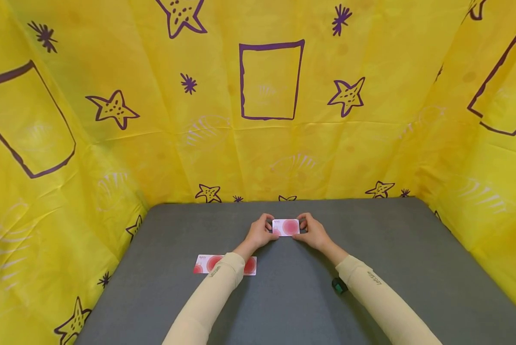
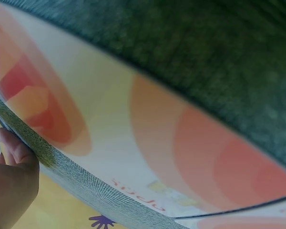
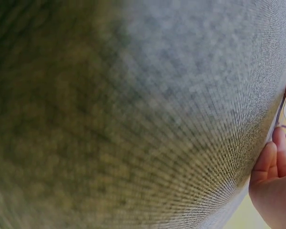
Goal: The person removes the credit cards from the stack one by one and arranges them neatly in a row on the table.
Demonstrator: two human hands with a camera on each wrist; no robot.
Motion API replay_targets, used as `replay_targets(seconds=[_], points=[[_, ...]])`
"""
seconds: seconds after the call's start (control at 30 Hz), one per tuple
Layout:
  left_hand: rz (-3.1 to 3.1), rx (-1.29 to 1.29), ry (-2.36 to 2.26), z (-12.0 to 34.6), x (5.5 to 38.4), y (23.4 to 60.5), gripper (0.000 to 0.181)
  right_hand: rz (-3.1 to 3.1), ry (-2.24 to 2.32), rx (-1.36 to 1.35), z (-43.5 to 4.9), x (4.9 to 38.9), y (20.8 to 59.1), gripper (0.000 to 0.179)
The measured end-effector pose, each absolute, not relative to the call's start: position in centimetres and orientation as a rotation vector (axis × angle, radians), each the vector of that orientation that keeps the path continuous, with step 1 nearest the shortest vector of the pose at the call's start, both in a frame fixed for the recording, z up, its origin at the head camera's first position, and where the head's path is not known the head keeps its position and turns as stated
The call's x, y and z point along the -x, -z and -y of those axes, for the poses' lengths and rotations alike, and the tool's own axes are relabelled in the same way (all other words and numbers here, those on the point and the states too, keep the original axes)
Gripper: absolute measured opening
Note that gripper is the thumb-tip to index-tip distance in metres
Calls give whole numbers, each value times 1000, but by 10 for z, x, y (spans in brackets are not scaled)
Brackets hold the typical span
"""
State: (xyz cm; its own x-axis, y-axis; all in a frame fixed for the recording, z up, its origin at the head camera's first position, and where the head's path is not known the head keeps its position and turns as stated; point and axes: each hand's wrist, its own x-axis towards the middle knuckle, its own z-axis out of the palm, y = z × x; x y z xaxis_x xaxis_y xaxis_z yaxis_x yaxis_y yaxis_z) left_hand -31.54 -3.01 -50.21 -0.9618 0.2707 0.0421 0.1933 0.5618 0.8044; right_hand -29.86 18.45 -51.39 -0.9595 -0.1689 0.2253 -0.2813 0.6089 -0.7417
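A small white card with pink circles is held by its two short sides toward the back of the grey table. My left hand pinches its left edge between thumb and fingers. At the opposite edge, my right hand pinches it the same way. Similar cards with red circles lie on the table below my left forearm, which partly covers them. The left wrist view shows those cards close up, with a seam between two of them. Only part of the right hand appears in the right wrist view.
The grey table is bounded by yellow cloth walls with purple drawings at the back and sides. A dark strap-like device with a green face shows beside the right sleeve.
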Motion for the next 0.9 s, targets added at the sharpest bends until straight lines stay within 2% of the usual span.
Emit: replay_targets(seconds=[0.47, 0.9], points=[[-2707, -447, -1360, 30, 311, 500, 52, 2740, -1275, -362, -180, 296, 511, 58], [-2730, -602, -1352, 45, 298, 500, 54, 2725, -1307, -422, -179, 277, 506, 57]])
